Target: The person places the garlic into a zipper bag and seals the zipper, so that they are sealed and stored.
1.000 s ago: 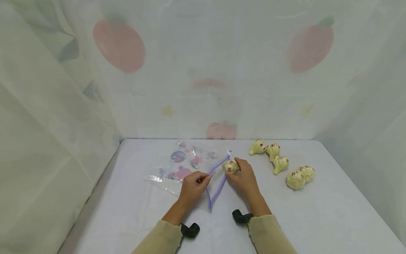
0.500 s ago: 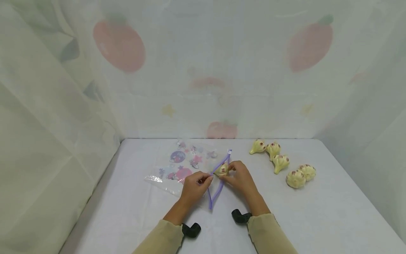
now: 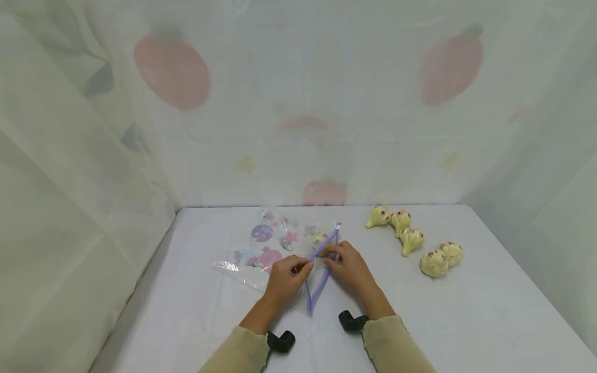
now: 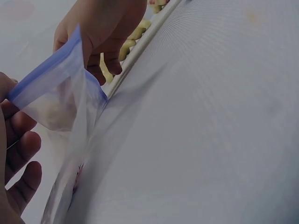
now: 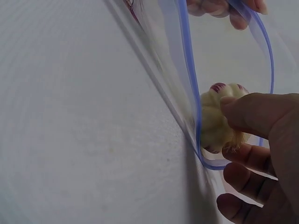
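A clear zip bag (image 3: 243,264) with a purple zip edge and pink and purple prints lies flat on the white table, its mouth spread towards the right. My left hand (image 3: 286,277) pinches the near side of that purple edge between thumb and index finger. Just inside the mouth is a garlic bulb (image 3: 319,240), seen through the plastic. My right hand (image 3: 350,267) reaches into the opening. In the right wrist view, its thumb and index finger grip the garlic bulb (image 5: 217,119) by the root end.
Several more garlic bulbs (image 3: 412,241) lie on the table (image 3: 489,311) to the right of the bag, in two loose groups. A printed cloth (image 3: 382,129) hangs behind the table, with more cloth at both sides. Black wrist mounts (image 3: 282,342) sit at the sleeves.
My right hand has moved left, taking the garlic bulb from outside the bag's mouth to inside it. My left hand keeps its pinch on the zip edge, nearly unmoved.
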The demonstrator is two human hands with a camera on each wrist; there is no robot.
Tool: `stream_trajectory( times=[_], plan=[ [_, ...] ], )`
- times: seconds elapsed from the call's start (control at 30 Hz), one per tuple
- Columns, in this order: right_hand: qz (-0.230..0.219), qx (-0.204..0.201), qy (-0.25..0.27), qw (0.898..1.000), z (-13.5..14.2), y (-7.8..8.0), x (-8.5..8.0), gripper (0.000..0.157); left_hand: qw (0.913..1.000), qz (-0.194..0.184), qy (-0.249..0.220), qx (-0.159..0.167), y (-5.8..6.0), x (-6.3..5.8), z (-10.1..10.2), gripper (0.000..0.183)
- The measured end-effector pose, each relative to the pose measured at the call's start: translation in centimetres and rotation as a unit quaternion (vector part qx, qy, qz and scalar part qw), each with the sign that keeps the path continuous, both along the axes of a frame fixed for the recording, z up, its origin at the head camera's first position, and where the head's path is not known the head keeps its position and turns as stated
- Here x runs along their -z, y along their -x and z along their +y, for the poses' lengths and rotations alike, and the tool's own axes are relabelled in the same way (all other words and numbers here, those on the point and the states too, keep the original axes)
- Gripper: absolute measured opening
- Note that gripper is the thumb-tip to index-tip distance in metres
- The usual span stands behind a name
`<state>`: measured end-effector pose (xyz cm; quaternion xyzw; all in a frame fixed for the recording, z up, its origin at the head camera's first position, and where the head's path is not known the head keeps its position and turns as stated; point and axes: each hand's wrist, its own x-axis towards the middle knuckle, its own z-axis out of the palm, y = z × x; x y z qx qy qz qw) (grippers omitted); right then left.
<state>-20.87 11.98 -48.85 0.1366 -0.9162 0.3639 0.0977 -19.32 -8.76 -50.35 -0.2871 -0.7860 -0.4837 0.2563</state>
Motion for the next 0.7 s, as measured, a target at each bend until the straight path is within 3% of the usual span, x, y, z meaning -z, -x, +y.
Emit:
stream_trajectory(
  times=[0.23, 0.4, 0.7],
  plan=[
    [-0.011, -0.022, -0.012, 1.000, -0.1, -0.1, -0.2, 0.025, 0.9998, -0.021, 0.004, 0.000, -0.1, 0.0, 0.0, 0.010],
    [-0.007, -0.027, -0.011, 1.000, 0.0, -0.2, -0.6, 0.027, 0.9998, -0.017, -0.003, -0.004, -0.1, 0.0, 0.0, 0.004],
    [0.001, -0.006, 0.015, 1.000, 2.1, 0.2, -1.3, 0.021, 0.9996, -0.017, -0.019, -0.007, -0.1, 0.1, 0.1, 0.006]
  ],
)
